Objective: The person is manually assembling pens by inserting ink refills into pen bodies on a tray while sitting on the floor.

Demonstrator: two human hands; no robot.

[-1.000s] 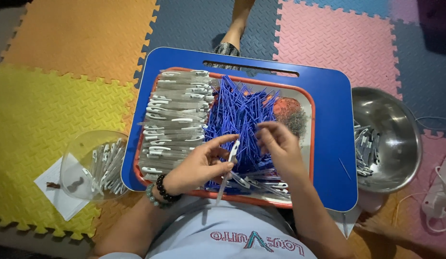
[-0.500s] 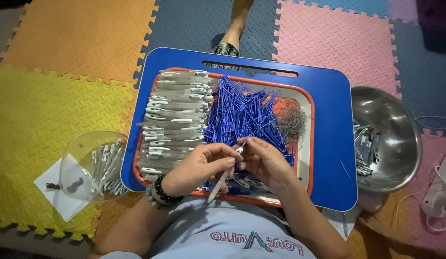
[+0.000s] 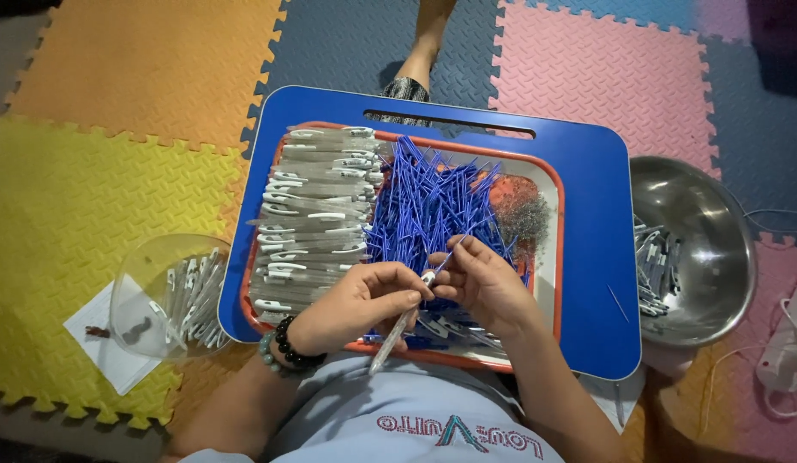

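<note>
Misalignment is the risk — a pen barrel (image 3: 397,333) is pinched by the left hand (image 3: 357,305), a blue refill (image 3: 450,255) by the right hand (image 3: 482,283), and bending is likely.

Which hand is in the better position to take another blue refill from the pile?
Probably the right hand. It rests against the blue refill pile, pinching only a thin refill, while the left hand grips the pen barrel over the tray's near edge.

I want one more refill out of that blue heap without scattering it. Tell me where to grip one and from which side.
Judging by the pile of blue refills, pick one whose end sticks up free at the far edge, near the tray rim. Pinch that raised end from above with thumb and forefinger: the thin rods cross each other, so only protruding tips are clear. The right hand is nearest; the left hand holds a pen barrel.
</note>
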